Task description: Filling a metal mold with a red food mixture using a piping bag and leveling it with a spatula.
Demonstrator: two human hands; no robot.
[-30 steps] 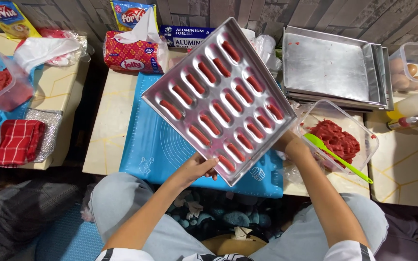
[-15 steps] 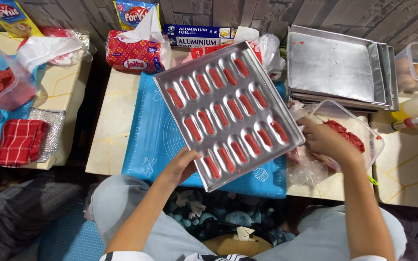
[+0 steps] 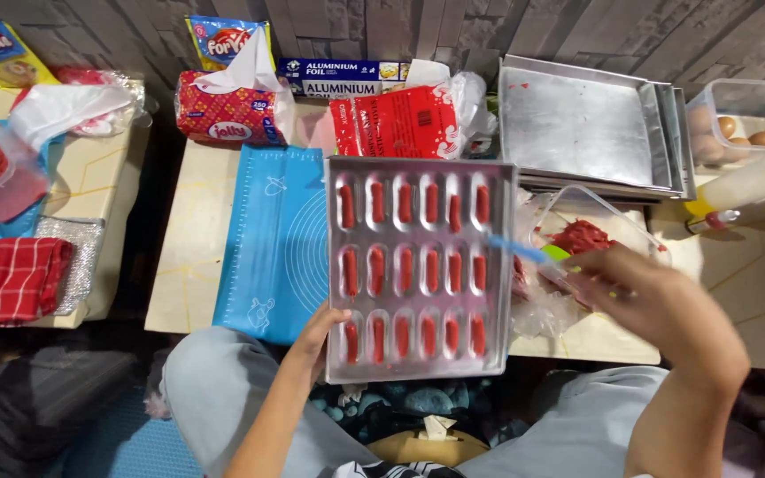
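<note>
metal mould tray (image 3: 418, 265) flat at table centre, near edge jutting past the table, left part over a blue mat (image 3: 272, 239); red strips in its three rows of oval wells. left hand (image 3: 320, 329) gripping the tray's near-left corner. right hand (image 3: 648, 296), blurred, clasped on a green-and-blue spatula (image 3: 533, 254) reaching over the tray's right edge. clear tub (image 3: 595, 235) of red mix just right. far side: stacked steel pans (image 3: 591, 124), foil box (image 3: 334, 78), tissue pack (image 3: 232, 111).
</note>
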